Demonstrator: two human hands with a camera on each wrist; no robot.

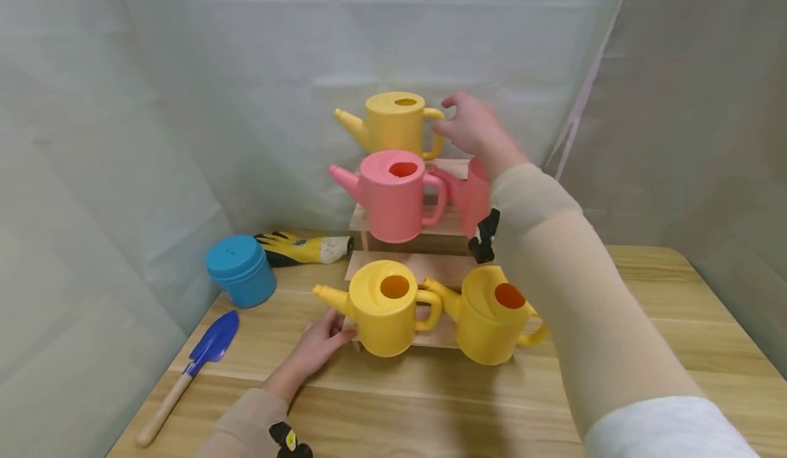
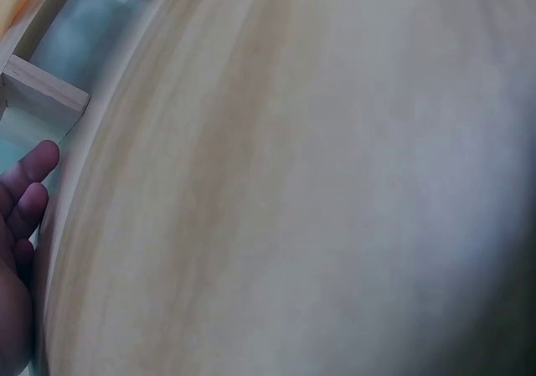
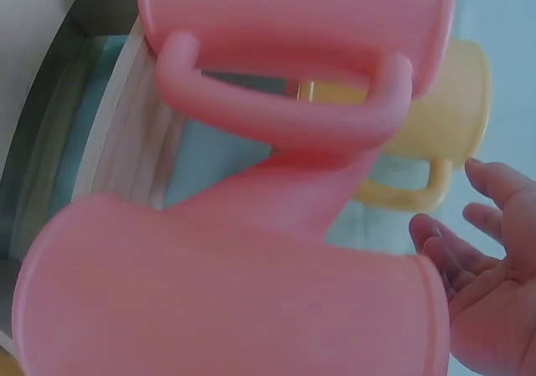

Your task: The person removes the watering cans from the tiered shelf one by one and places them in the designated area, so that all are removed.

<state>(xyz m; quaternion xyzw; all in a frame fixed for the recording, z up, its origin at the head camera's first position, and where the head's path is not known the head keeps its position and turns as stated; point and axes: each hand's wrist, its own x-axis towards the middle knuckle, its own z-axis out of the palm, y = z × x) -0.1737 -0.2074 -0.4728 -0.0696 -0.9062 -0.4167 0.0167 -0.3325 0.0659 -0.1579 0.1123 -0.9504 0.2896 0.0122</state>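
Note:
In the head view, my right hand (image 1: pixel 470 124) is beside the handle of a yellow watering can (image 1: pixel 393 126) on the top step of a wooden stand (image 1: pixel 418 266). In the right wrist view, the fingers of that hand (image 3: pixel 490 267) are loosely bent and apart from the handle. My left hand (image 1: pixel 316 348) grips the stand's lower left front corner with thumb and forefinger; a can's spout partly covers the fingertips. On the middle step is a pink watering can (image 1: pixel 393 198), next to a second pink can (image 1: pixel 473 198) partly hidden by my right arm.
Two yellow watering cans, one left (image 1: pixel 384 314) and one right (image 1: pixel 488 321), occupy the bottom step. Left of the stand lie a yellow-and-black glove (image 1: pixel 295 247), a blue lidded tub (image 1: pixel 242 270) and a blue trowel (image 1: pixel 212 338) with a wooden handle. Pale cloth (image 1: pixel 246 68) hangs behind the table.

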